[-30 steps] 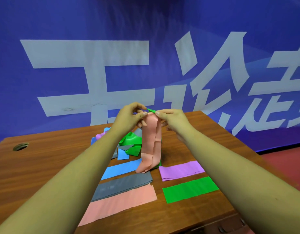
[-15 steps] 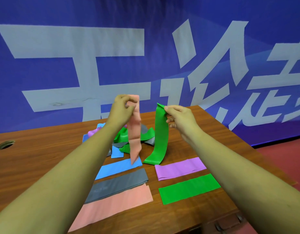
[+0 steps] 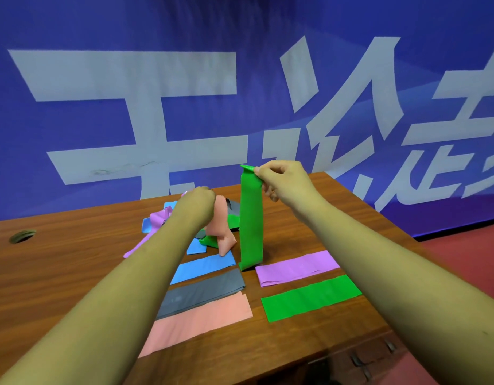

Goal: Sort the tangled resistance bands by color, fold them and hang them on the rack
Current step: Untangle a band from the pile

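Note:
My right hand (image 3: 281,180) pinches the top end of a green band (image 3: 251,223) that hangs straight down, its lower end touching the wooden table (image 3: 73,273). My left hand (image 3: 197,202) holds a pink band (image 3: 222,229) low over the tangled pile (image 3: 168,220) of purple, blue, grey and green bands; the pink band crumples onto the table. Flat folded bands lie in front: blue (image 3: 204,268), grey (image 3: 201,293) and pink (image 3: 198,323) on the left, purple (image 3: 295,268) and green (image 3: 309,297) on the right. No rack is in view.
A blue banner (image 3: 240,93) with large white characters stands right behind the table. A round cable hole (image 3: 22,236) sits at the table's far left. Red floor (image 3: 467,251) shows to the right, and drawer handles (image 3: 359,362) below the front edge.
The pink and green bands came apart. My left hand has dropped with the pink band down onto the pile, while my right hand keeps the green band raised.

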Motion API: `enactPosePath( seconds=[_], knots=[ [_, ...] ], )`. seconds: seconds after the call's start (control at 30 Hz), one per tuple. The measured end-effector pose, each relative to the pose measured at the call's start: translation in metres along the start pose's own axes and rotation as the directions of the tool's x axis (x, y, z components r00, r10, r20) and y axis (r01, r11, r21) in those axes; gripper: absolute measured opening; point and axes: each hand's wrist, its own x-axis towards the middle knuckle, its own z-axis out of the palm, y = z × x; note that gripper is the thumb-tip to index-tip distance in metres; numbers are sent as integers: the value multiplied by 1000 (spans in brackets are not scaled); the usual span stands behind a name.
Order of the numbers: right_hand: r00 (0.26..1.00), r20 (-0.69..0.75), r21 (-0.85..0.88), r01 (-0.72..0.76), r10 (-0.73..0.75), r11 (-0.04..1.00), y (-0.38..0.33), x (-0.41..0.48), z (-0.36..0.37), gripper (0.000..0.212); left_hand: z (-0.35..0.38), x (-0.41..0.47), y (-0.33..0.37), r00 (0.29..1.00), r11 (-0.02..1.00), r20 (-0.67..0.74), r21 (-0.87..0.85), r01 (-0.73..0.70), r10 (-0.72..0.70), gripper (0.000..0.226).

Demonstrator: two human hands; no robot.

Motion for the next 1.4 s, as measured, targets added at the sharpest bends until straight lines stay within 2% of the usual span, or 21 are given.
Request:
enactPosePath(
  seconds=[0.13, 0.2, 0.23, 0.27, 0.3, 0.33, 0.37, 0.4, 0.43, 0.53, 0.63, 0.73, 0.8, 0.9, 0.93, 1.0, 1.07, 1.2, 1.3, 1.4],
  knots=[
    [997, 43, -23, -66, 67, 998, 8, -13, 1, 22, 18, 1, -23, 996, 986, -33, 151, -75, 81, 31],
    [995, 62, -27, -77, 79, 997, 10, -18, 2, 21, 23, 1, -31, 994, 996, -75, -31, -82, 79, 30],
    [994, 67, -25, -81, 83, 996, 11, -20, 3, 21, 21, -2, -30, 992, 970, -111, -229, -84, 59, 27],
    [994, 70, -20, -83, 85, 996, 11, -22, 3, 20, 20, -6, -29, 990, 870, -134, -484, -96, 35, 28],
    [994, 77, -13, -83, 83, 997, 9, -23, 4, 20, 16, -14, -24, 994, 662, -107, -743, -99, 29, 34],
    [993, 90, -4, -82, 82, 997, 8, -24, 4, 21, 11, -22, -17, 994, 390, -79, -915, -100, 70, 39],
    [991, 108, 7, -82, 81, 997, 5, -25, 5, 21, 10, -28, -12, 990, 190, -79, -977, -100, 117, 42],
    [988, 129, 20, -86, 82, 996, 1, -27, 5, 21, 7, -34, -7, 980, 85, -117, -988, -132, 162, 42],
    [985, 146, 31, -93, 87, 995, -3, -27, 5, 21, 6, -39, -2, 968, 56, -173, -981, -186, 184, 39],
    [982, 171, 53, -92, 82, 994, -13, -28, 1, 26, -1, -45, 8, 953, 78, -289, -952, -296, 92, 21],
    [984, 176, -59, -26, 36, 998, -20, -33, -5, 27, -12, -47, 15, 933, 122, -360, -927, -354, -26, 19],
    [981, 170, -194, 130, -97, 972, -24, -37, -12, 26, -21, -53, 23, 906, 196, -424, -889, -414, -9, 19],
    [971, 190, -210, 188, -149, 959, -29, -38, -17, 20, -25, -57, 28, 903, 186, -429, -887, -422, 3, 20],
    [975, 184, -171, 157, -125, 973, -36, -36, -23, 15, -23, -62, 32, 934, 66, -352, -932, -355, 53, 18],
    [980, 166, -145, 132, -108, 981, -39, -36, -25, 14, -20, -63, 32, 942, 77, -318, -942, -326, 107, 14],
    [990, 118, -62, 80, -72, 995, -43, -33, -32, 10, -9, -70, 36, 936, 170, -248, -940, -295, 249, 20],
    [998, 42, -5, 39, -39, 999, -44, -29, -41, 7, 7, -79, 41, 925, 187, -170, -952, -243, 339, 25],
    [992, -112, 106, -40, 52, 994, -37, -25, -66, 9, 41, -91, 38, 909, 144, -39, -984, -108, 415, 24],
    [970, -196, 139, -120, 146, 983, -20, -27, -85, 11, 55, -102, 37, 901, 200, -13, -974, -110, 433, 34],
    [932, -278, 128, -206, 234, 970, 7, -34, -103, 13, 65, -109, 36, 918, 287, 66, -956, -54, 392, 41]
  ],
)
